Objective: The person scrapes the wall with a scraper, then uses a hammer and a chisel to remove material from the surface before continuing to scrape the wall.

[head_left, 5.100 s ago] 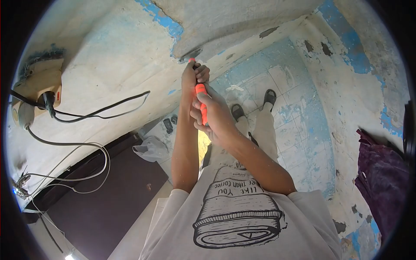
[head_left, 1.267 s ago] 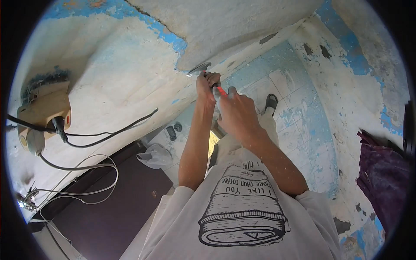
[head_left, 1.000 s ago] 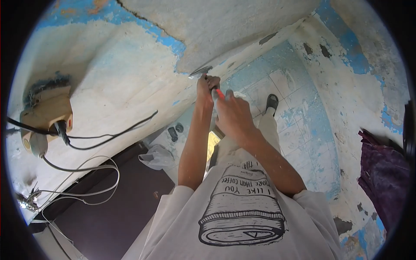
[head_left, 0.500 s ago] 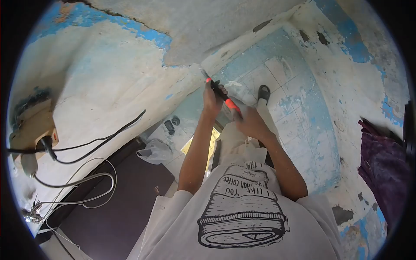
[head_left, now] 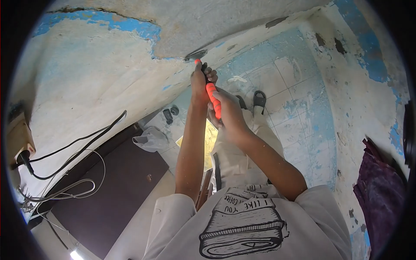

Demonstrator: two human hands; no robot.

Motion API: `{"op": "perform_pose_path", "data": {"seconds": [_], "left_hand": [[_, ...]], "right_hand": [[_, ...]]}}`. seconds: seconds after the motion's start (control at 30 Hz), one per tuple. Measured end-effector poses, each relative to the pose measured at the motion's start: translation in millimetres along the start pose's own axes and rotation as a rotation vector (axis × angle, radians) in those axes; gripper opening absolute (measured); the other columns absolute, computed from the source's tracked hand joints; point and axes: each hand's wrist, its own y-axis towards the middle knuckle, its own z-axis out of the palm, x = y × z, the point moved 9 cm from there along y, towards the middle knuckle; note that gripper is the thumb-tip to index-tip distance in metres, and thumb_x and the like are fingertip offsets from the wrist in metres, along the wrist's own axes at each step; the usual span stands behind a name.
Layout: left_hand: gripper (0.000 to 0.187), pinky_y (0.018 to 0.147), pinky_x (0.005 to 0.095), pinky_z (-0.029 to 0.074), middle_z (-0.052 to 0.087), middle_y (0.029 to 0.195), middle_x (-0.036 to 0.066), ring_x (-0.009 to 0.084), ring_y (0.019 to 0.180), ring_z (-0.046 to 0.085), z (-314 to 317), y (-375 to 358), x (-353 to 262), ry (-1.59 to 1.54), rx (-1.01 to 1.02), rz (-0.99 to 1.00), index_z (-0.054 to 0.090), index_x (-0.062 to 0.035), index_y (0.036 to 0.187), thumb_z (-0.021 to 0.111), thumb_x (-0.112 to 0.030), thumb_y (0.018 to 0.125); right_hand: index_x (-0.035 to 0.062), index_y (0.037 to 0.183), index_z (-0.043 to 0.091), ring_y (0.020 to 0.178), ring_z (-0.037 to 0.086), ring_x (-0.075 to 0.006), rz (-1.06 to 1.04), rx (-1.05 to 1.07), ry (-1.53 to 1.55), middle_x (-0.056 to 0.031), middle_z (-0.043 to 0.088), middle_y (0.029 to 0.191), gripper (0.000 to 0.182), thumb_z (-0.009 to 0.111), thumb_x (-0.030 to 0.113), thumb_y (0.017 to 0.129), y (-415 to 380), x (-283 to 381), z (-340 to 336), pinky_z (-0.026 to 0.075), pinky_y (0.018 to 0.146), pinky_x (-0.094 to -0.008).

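A long-handled scraper [head_left: 211, 89] with an orange-red and black grip is held in both hands. Its dark, wide blade [head_left: 196, 55] meets the wall beside the edge where white-blue paint gives way to bare grey plaster [head_left: 199, 28]. My left hand [head_left: 203, 80] is wrapped round the front of the handle, close behind the blade. Further back, my right hand [head_left: 229, 113] grips the orange-red rear part, its palm hiding some of the handle end. Peeling paint [head_left: 108, 65] covers the wall to the left of the blade.
A socket box [head_left: 19, 136] with a plug and looping cables [head_left: 73, 149] is at left. Below lies a dark brown panel [head_left: 112, 195] with a clear plastic bag [head_left: 151, 139] by it. Purple cloth [head_left: 379, 188] hangs at right. Paint flakes dot the tiled floor [head_left: 299, 117].
Both hands and the scraper have shifted slightly left and up in view. The blade now shows broadside against the wall instead of as a thin edge. The view has also moved a little.
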Motion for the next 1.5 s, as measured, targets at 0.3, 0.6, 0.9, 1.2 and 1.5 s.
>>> {"op": "perform_pose_path", "data": {"seconds": [0.3,0.6,0.9,1.2,1.5], "left_hand": [[0.024,0.038,0.0234,0.026,0.032,0.060,0.000,0.0089,0.047,0.029,14.3,0.1,-7.7,-0.037,-0.006,-0.011,0.036,-0.0065,0.074,0.043,-0.016,0.095],[0.024,0.038,0.0217,0.024,0.031,0.059,-0.002,0.0074,0.047,0.029,10.3,7.4,-1.2,0.027,-0.087,-0.023,0.038,-0.0059,0.078,0.046,-0.018,0.096],[0.029,0.039,0.0249,0.026,0.031,0.058,-0.001,0.0093,0.046,0.031,7.4,0.5,3.6,0.122,-0.085,-0.045,0.035,-0.0070,0.079,0.041,-0.027,0.099],[0.027,0.037,0.0249,0.025,0.031,0.058,-0.002,0.0087,0.045,0.029,14.8,2.7,1.4,0.237,-0.050,0.021,0.036,-0.0085,0.079,0.042,-0.027,0.098],[0.029,0.037,0.0247,0.024,0.032,0.059,-0.002,0.0087,0.045,0.028,19.6,-4.2,2.5,0.215,-0.104,0.038,0.035,-0.0081,0.077,0.041,-0.027,0.098]], "right_hand": [[0.0046,0.091,0.051,0.046,0.043,-0.0072,0.000,-0.065,-0.091,0.0009,0.046,0.065,0.022,0.049,0.026,0.096,-2.8,11.1,9.2,0.034,0.039,-0.0238],[0.0033,0.110,0.052,0.042,0.039,-0.0088,0.018,-0.049,0.038,-0.0006,0.046,0.071,0.025,0.047,0.021,0.093,4.7,3.3,2.6,0.028,0.036,-0.0242],[0.0027,0.108,0.051,0.040,0.038,-0.0081,0.000,0.031,0.110,-0.0009,0.046,0.070,0.025,0.048,0.024,0.094,-5.3,3.2,3.8,0.028,0.036,-0.0224],[0.0057,0.104,0.050,0.039,0.035,-0.0078,-0.005,0.025,0.134,-0.0008,0.047,0.070,0.022,0.047,0.025,0.094,-10.0,2.7,0.2,0.025,0.037,-0.0223],[0.0053,0.096,0.051,0.041,0.036,-0.0072,-0.021,0.007,0.087,0.0005,0.045,0.068,0.018,0.047,0.023,0.094,0.4,7.7,-8.0,0.026,0.037,-0.0223]]}}
